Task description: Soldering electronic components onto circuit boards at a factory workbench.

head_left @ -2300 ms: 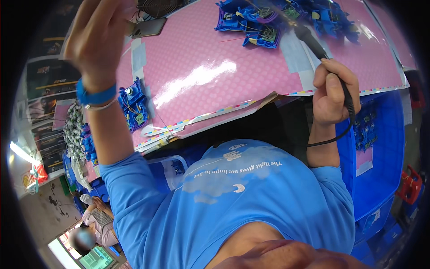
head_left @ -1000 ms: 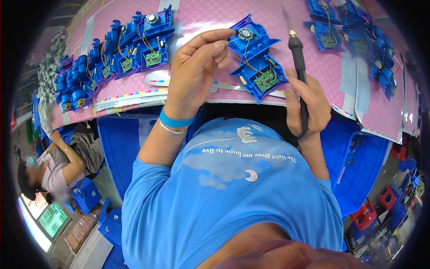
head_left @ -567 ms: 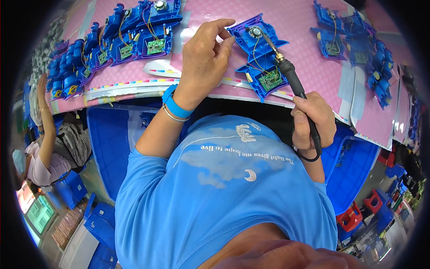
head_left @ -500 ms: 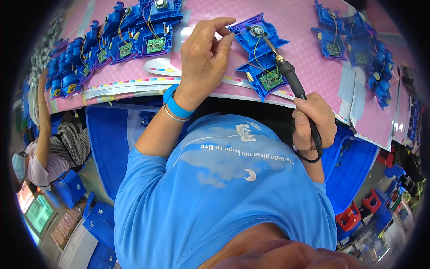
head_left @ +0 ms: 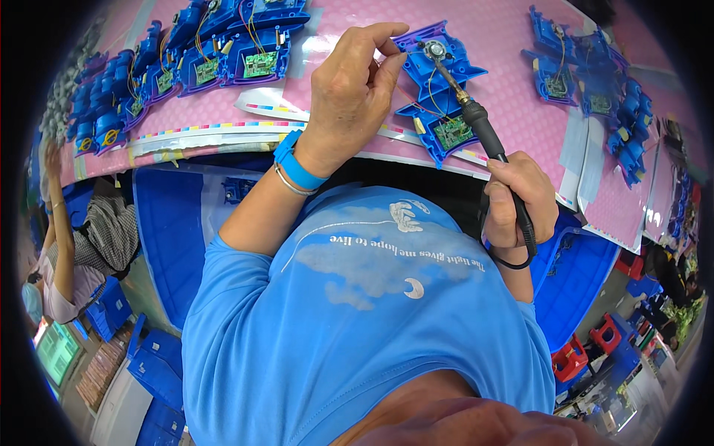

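Note:
My right hand (head_left: 523, 199) grips a soldering iron (head_left: 487, 132) by its dark handle. Its tip meets the lower edge of a round metal part (head_left: 435, 50), which looks like a small speaker, in an open blue plastic shell (head_left: 452, 70). Thin wires run from there to a green circuit board (head_left: 452, 134) in the nearer shell half. My left hand (head_left: 355, 97) is closed in a pinch at the shell's left edge. Whatever lies between thumb and forefinger is too fine to make out.
Rows of similar blue shells (head_left: 256, 63) with boards and wires lie at the far left, and more shells (head_left: 554, 82) at the right. Pink sheeting (head_left: 364, 149) covers the table. Blue bins (head_left: 175, 245) stand below its edge. At the left a co-worker's arm (head_left: 61, 230) reaches to the table.
My left hand has shifted slightly right, staying beside the shell. The iron's tip has moved slightly left across the round part. The co-worker's arm at the left has moved.

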A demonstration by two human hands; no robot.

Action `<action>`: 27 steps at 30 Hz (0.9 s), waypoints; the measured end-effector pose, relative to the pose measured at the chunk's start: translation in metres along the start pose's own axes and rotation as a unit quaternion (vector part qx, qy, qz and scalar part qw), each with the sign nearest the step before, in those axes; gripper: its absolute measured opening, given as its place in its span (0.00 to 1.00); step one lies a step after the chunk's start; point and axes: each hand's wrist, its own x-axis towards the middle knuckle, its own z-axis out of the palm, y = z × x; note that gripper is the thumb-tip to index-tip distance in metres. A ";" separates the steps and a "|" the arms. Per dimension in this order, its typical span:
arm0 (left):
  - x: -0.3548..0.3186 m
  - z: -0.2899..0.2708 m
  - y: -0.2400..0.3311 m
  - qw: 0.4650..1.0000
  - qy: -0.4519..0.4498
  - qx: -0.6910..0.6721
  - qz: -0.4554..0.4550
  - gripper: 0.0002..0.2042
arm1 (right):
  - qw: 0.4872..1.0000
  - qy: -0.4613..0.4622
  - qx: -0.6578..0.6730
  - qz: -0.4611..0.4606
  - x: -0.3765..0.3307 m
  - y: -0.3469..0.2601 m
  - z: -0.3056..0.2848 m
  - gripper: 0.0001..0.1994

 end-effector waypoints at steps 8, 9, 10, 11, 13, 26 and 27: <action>0.000 0.001 -0.001 1.000 -0.005 -0.004 -0.001 0.18 | 1.000 0.006 0.005 0.006 0.001 0.004 0.003 0.11; -0.001 0.001 -0.001 1.000 -0.008 -0.002 0.001 0.18 | 1.000 0.005 0.008 -0.001 0.002 0.005 0.003 0.11; -0.001 0.001 -0.002 1.000 -0.008 -0.002 0.000 0.18 | 1.000 0.005 0.011 -0.008 0.002 0.006 0.004 0.11; -0.001 0.002 -0.002 1.000 -0.008 0.000 0.004 0.17 | 1.000 0.005 0.011 -0.008 0.002 0.006 0.004 0.11; -0.001 0.002 -0.003 1.000 -0.009 0.001 0.009 0.17 | 1.000 0.007 0.019 0.006 0.002 0.006 0.005 0.11; 0.000 0.002 -0.003 1.000 -0.019 -0.006 0.006 0.18 | 1.000 0.001 0.020 0.008 0.004 0.008 0.002 0.10; 0.000 0.002 -0.003 1.000 -0.022 -0.007 0.007 0.17 | 1.000 0.001 0.014 0.007 0.004 0.008 0.003 0.10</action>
